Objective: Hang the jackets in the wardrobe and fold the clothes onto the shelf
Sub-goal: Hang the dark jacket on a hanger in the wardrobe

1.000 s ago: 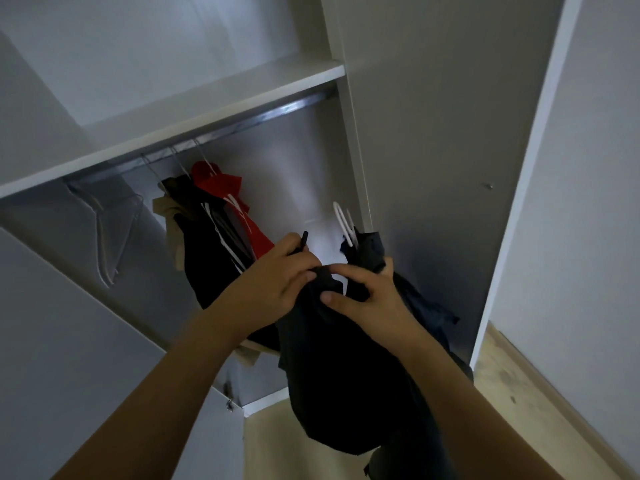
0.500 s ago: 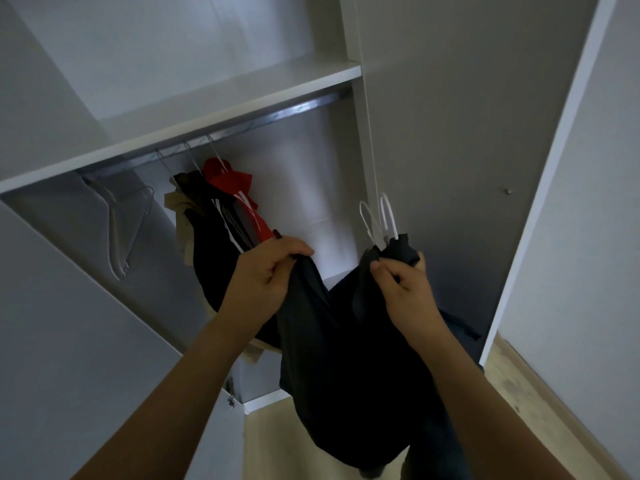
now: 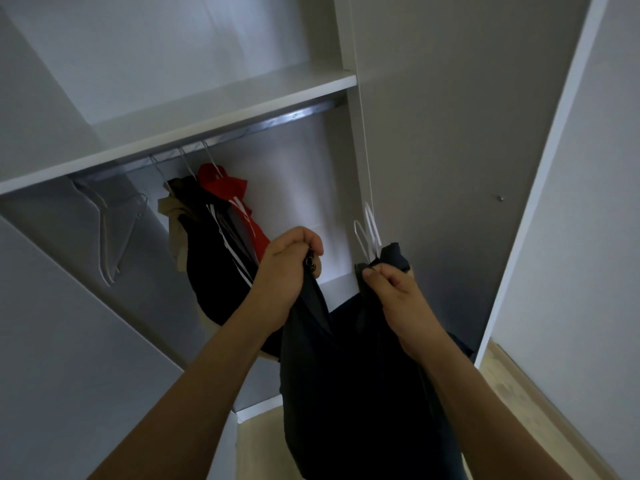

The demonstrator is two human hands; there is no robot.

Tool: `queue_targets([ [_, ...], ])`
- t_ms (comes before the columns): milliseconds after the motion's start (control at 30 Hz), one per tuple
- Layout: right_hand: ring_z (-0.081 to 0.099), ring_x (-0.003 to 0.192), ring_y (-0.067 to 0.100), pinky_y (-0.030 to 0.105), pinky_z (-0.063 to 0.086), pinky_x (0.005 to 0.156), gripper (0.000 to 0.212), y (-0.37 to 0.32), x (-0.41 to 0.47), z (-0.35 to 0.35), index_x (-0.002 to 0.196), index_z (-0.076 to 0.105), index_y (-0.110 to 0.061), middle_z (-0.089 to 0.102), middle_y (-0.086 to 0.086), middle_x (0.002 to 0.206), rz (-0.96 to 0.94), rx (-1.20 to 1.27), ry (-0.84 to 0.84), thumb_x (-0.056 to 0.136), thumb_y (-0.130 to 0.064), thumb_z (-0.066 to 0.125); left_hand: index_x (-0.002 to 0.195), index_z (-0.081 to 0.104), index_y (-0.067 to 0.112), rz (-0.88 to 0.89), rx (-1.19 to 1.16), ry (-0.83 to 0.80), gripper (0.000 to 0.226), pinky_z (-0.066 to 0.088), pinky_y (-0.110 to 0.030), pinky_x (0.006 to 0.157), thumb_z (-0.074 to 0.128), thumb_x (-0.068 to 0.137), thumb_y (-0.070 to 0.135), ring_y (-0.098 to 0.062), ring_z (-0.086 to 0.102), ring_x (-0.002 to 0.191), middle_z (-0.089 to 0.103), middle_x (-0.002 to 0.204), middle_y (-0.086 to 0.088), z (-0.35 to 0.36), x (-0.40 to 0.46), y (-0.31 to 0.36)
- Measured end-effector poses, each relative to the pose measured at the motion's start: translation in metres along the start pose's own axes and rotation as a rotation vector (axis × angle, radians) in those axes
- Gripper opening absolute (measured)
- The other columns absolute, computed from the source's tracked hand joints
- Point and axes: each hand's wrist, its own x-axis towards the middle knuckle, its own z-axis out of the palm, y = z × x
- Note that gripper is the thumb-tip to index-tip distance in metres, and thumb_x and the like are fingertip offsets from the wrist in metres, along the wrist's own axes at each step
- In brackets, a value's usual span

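Note:
A dark jacket (image 3: pixel 349 375) hangs between my two hands in front of the open wardrobe. My left hand (image 3: pixel 285 271) grips one front edge near a zipper pull. My right hand (image 3: pixel 394 292) pinches the collar area, where the white hook of a hanger (image 3: pixel 367 230) sticks up. Under the shelf (image 3: pixel 221 109) runs a metal rail (image 3: pixel 242 131). Black, red and beige jackets (image 3: pixel 221 237) hang from it at the left.
An empty clear hanger (image 3: pixel 110 230) hangs at the rail's far left. The wardrobe's grey side panel (image 3: pixel 450 150) stands right of the hands, with a white door edge (image 3: pixel 540 168) beyond. Light wooden floor (image 3: pixel 540 410) shows at lower right.
My hands have drawn apart, spreading the dark jacket's front open. Both hands and the white hanger hook sit higher and further right than a second ago.

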Motion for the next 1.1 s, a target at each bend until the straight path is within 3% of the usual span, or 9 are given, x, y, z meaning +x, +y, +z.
queue_targets([
  [167,0.057,0.082,0.023,0.033,0.049,0.073,0.031,0.001,-0.005,0.006,0.068,0.063,-0.021,0.049,0.024,0.115,0.013,-0.034,-0.039,0.097,-0.028,0.054,0.061,0.033,0.014,-0.135,-0.263,-0.003,0.022,0.021,-0.028,0.048,0.035,0.083,0.011,-0.015,0.024,0.045,0.025,0.055,-0.005,0.007,-0.006,0.012],
  [233,0.057,0.084,0.024,0.033,0.048,0.073,0.031,0.001,-0.006,0.007,0.068,0.064,-0.022,0.049,0.027,0.118,0.022,-0.035,-0.029,0.097,-0.028,0.054,0.064,0.029,0.014,-0.158,-0.34,-0.036,0.015,0.021,-0.025,0.046,0.04,0.074,0.019,-0.015,0.024,0.044,0.02,0.06,-0.007,0.007,-0.009,0.016],
  [333,0.056,0.083,0.025,0.034,0.048,0.073,0.034,0.001,-0.006,0.006,0.065,0.063,-0.021,0.049,0.024,0.112,0.047,-0.011,-0.006,0.097,-0.025,0.054,0.07,0.025,0.007,-0.188,-0.337,-0.124,0.029,0.024,-0.026,0.048,0.047,0.072,0.027,-0.015,0.025,0.048,0.012,0.071,-0.017,0.001,-0.008,0.016],
  [433,0.056,0.073,0.02,0.034,0.049,0.07,0.034,0.003,-0.009,0.006,0.065,0.061,-0.018,0.055,0.013,0.09,0.039,0.014,-0.098,0.098,-0.024,0.053,0.065,0.033,0.007,-0.111,-0.15,-0.194,0.021,0.022,-0.03,0.055,0.047,0.079,0.002,-0.015,0.027,0.053,0.026,0.063,-0.01,-0.002,-0.003,0.01],
  [500,0.059,0.071,0.018,0.031,0.05,0.069,0.032,0.004,-0.012,0.008,0.069,0.065,-0.016,0.06,0.007,0.077,0.051,0.024,-0.155,0.098,-0.024,0.053,0.066,0.04,-0.003,-0.074,-0.047,-0.209,0.017,0.025,-0.032,0.056,0.048,0.081,-0.006,-0.017,0.03,0.056,0.033,0.062,-0.008,-0.003,-0.001,0.003],
  [700,0.066,0.093,0.027,0.034,0.055,0.079,0.024,0.019,-0.011,0.014,0.082,0.074,-0.019,0.062,0.016,0.11,0.178,0.036,-0.101,0.096,-0.027,0.057,0.083,0.053,0.003,0.131,0.213,-0.205,0.019,0.04,-0.03,0.069,0.049,0.1,0.009,-0.017,0.044,0.068,0.046,0.073,-0.006,-0.008,-0.003,-0.014],
  [833,0.067,0.091,0.027,0.027,0.054,0.071,0.022,0.02,-0.009,0.012,0.082,0.075,-0.019,0.062,0.018,0.11,0.198,0.077,-0.076,0.095,-0.026,0.059,0.091,0.053,0.016,0.307,0.438,-0.207,0.013,0.043,-0.025,0.069,0.046,0.102,0.015,-0.015,0.051,0.071,0.051,0.074,0.007,-0.019,-0.004,-0.015],
  [933,0.068,0.091,0.025,0.031,0.055,0.077,0.021,0.016,-0.01,0.016,0.085,0.076,-0.018,0.068,0.015,0.103,0.178,0.081,-0.157,0.095,-0.026,0.059,0.094,0.054,0.013,0.32,0.433,-0.206,0.011,0.042,-0.018,0.07,0.047,0.101,0.012,-0.009,0.051,0.072,0.051,0.075,0.009,-0.022,-0.001,-0.012],
  [1100,0.066,0.096,0.023,0.025,0.053,0.078,0.022,0.01,-0.016,0.024,0.09,0.076,-0.017,0.062,0.013,0.114,0.183,0.09,-0.298,0.095,-0.028,0.059,0.095,0.054,0.005,0.253,0.346,-0.132,0.009,0.045,-0.026,0.073,0.047,0.101,0.008,-0.027,0.053,0.08,0.056,0.085,-0.017,-0.021,0.004,-0.017],
])
